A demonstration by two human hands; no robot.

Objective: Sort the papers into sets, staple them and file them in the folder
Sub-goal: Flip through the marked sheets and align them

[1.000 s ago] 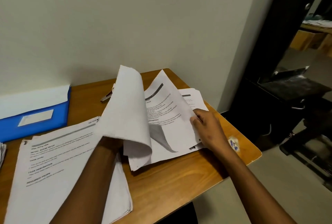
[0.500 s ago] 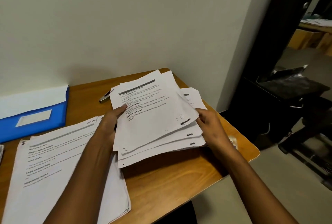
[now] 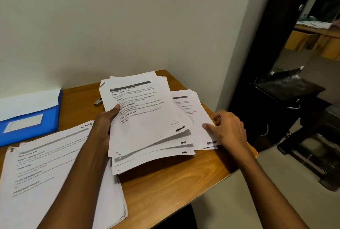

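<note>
The left hand (image 3: pixel 104 127) pinches a loosely fanned paper set (image 3: pixel 147 124) whose sheets could slip and mix with the pile (image 3: pixel 195 118) near the desk's right edge, under the right hand's (image 3: pixel 228 129) relaxed fingers.

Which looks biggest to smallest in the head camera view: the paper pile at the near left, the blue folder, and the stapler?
As they appear in this view:
1. Paper pile at near left, though it lies nearest the camera, which enlarges it.
2. Blue folder, cut off by the left edge.
3. Stapler, partly hidden behind the held sheets.

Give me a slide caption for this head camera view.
Left hand grips a fanned paper stack above the wooden desk; right hand rests on a second pile.
</note>
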